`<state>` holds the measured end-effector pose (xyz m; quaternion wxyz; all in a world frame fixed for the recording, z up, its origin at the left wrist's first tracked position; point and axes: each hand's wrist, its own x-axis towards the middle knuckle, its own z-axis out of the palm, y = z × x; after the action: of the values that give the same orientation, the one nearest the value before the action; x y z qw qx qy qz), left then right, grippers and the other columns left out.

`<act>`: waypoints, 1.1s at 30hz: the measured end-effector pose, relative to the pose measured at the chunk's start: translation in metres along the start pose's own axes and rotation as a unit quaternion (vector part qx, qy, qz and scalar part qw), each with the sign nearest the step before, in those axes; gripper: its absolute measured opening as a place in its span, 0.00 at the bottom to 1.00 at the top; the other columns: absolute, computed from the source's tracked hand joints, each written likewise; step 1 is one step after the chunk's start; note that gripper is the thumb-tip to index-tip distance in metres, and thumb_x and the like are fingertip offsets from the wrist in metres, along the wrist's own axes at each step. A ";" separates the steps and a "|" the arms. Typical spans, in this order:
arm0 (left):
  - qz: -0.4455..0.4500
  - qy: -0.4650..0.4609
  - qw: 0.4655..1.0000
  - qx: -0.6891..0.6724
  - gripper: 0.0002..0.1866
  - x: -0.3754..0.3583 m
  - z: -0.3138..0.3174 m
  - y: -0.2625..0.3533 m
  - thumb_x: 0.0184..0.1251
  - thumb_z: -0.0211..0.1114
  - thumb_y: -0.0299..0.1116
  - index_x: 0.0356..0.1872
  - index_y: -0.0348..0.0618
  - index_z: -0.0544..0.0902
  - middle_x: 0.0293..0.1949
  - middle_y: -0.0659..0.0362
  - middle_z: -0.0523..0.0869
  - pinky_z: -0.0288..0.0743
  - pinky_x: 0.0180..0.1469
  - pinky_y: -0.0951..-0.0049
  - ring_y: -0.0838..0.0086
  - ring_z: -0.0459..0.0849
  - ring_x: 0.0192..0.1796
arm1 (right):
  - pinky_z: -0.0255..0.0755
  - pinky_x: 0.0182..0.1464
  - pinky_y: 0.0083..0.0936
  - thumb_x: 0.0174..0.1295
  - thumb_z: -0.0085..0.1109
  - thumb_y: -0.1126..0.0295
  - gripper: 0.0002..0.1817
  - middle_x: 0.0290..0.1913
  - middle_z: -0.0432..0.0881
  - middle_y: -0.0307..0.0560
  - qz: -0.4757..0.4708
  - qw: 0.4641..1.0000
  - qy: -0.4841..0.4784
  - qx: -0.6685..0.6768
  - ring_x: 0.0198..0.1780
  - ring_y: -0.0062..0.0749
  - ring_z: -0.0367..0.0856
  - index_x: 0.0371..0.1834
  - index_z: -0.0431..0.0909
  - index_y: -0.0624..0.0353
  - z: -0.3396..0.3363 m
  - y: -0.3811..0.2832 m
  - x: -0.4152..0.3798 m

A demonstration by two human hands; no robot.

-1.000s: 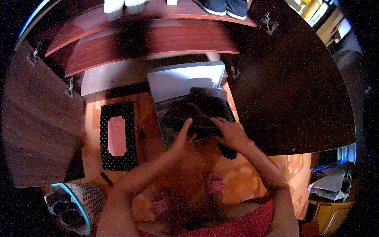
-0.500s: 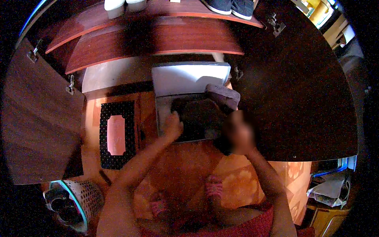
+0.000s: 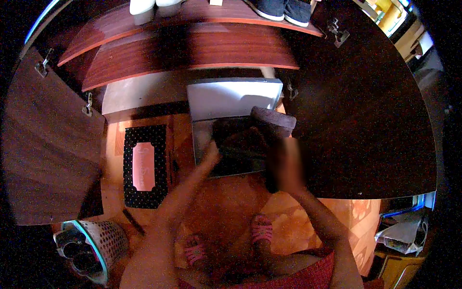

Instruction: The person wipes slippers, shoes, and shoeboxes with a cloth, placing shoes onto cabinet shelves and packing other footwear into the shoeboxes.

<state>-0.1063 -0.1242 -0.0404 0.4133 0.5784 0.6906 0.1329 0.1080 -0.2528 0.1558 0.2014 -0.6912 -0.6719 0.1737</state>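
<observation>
An open box with a pale lid point(image 3: 236, 95) stands on the floor in front of me, its inside dark and shadowed. A dark shoe point(image 3: 273, 121) lies tilted over the box's right side, sole end up. My right hand point(image 3: 290, 166) is closed at the shoe's lower end, blurred. My left hand point(image 3: 211, 151) reaches over the box's left front edge, against a dark shape inside; shadow and blur hide its fingers.
Left of the box lies a black dotted box with a pink label point(image 3: 144, 166). Open cabinet doors flank me, the right door point(image 3: 365, 125) close to my right hand. Shoes point(image 3: 283, 10) stand on the upper shelf point(image 3: 192, 29). A perforated basket point(image 3: 103, 245) is at lower left.
The dark shoe has turned slightly and shifted a little right and down, with my right hand at it. My left hand has moved slightly, its fingers now less visible in the shadow.
</observation>
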 end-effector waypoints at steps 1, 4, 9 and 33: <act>0.001 0.000 1.000 -0.012 0.17 0.001 0.000 0.002 0.54 0.56 0.29 0.44 0.30 0.72 0.47 0.41 0.72 0.72 0.46 0.57 0.51 0.75 0.47 | 0.70 0.40 0.39 0.55 0.54 0.67 0.19 0.42 0.73 0.53 -0.024 0.997 0.056 -0.044 0.39 0.48 0.75 0.49 0.65 0.57 0.002 -0.003 0.002; 0.007 0.006 0.999 -0.053 0.17 0.000 -0.010 0.007 0.56 0.54 0.30 0.45 0.31 0.72 0.49 0.42 0.71 0.72 0.46 0.58 0.51 0.74 0.48 | 0.70 0.39 0.38 0.53 0.57 0.69 0.20 0.41 0.74 0.54 -0.031 0.994 0.068 -0.081 0.38 0.48 0.75 0.49 0.65 0.57 0.007 0.016 -0.002; 0.010 0.059 0.990 -0.127 0.17 -0.019 -0.042 -0.007 0.58 0.52 0.32 0.47 0.32 0.71 0.52 0.42 0.69 0.72 0.47 0.58 0.51 0.73 0.50 | 0.72 0.39 0.41 0.51 0.59 0.70 0.26 0.44 0.76 0.58 0.057 0.997 -0.004 -0.059 0.37 0.52 0.78 0.54 0.63 0.55 0.010 0.017 -0.004; 0.216 -0.106 0.916 0.322 0.18 -0.068 -0.087 0.019 0.56 0.54 0.24 0.50 0.36 0.73 0.60 0.44 0.63 0.70 0.52 0.59 0.49 0.70 0.55 | 0.71 0.41 0.40 0.52 0.58 0.67 0.24 0.47 0.75 0.53 0.024 0.994 -0.041 -0.101 0.42 0.50 0.77 0.53 0.64 0.51 0.000 0.004 -0.005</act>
<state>-0.1576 -0.1546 0.0547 0.2365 0.8258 0.5067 -0.0729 0.1115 -0.2578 0.1533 0.0986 -0.7165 -0.6768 0.1375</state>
